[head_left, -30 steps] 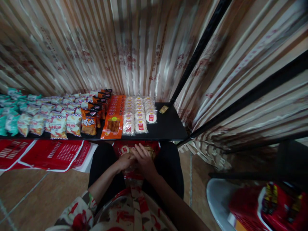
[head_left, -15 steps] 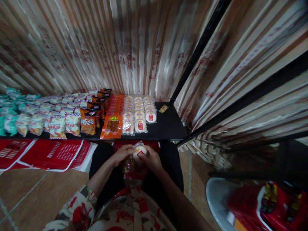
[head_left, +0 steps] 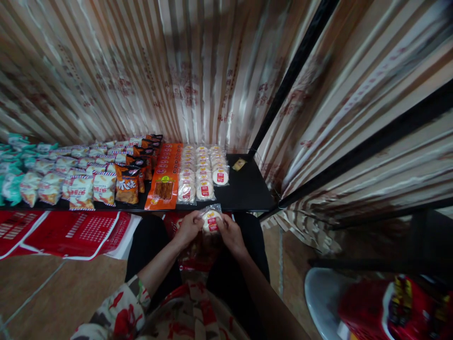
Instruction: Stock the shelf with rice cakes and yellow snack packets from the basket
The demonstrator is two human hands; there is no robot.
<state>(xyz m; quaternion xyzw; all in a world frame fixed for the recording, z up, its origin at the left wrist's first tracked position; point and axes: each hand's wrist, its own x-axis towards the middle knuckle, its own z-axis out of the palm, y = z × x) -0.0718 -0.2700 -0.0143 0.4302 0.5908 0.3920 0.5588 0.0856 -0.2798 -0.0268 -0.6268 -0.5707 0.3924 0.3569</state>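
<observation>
Between my two hands is a round white cracker packet [head_left: 211, 221] in clear wrap with a red and yellow label, its face turned up. My left hand [head_left: 187, 230] pinches its left edge, and my right hand [head_left: 230, 233] grips the right edge. Both are just in front of the black shelf [head_left: 244, 191], above my lap. Rows of matching cracker packets [head_left: 205, 189] lie overlapped on the shelf, the right-hand row ending farther back. Left of them lies a flat orange snack packet [head_left: 164, 182]. Under my hands, a red and clear bag [head_left: 193, 259] lies partly hidden between my knees.
Orange snack bags [head_left: 127, 186] and white snack bags [head_left: 81, 191] stand in rows at left. A small yellowish packet [head_left: 239, 164] lies near the black post [head_left: 272, 113]. Red bags [head_left: 78, 233] hang below the shelf. A pale basin [head_left: 323, 293] with red packages is at lower right.
Both hands have moved slightly forward and right with the cracker packet. Its label now faces up more squarely, and the fingers hold it by the edges. The view has shifted a little.
</observation>
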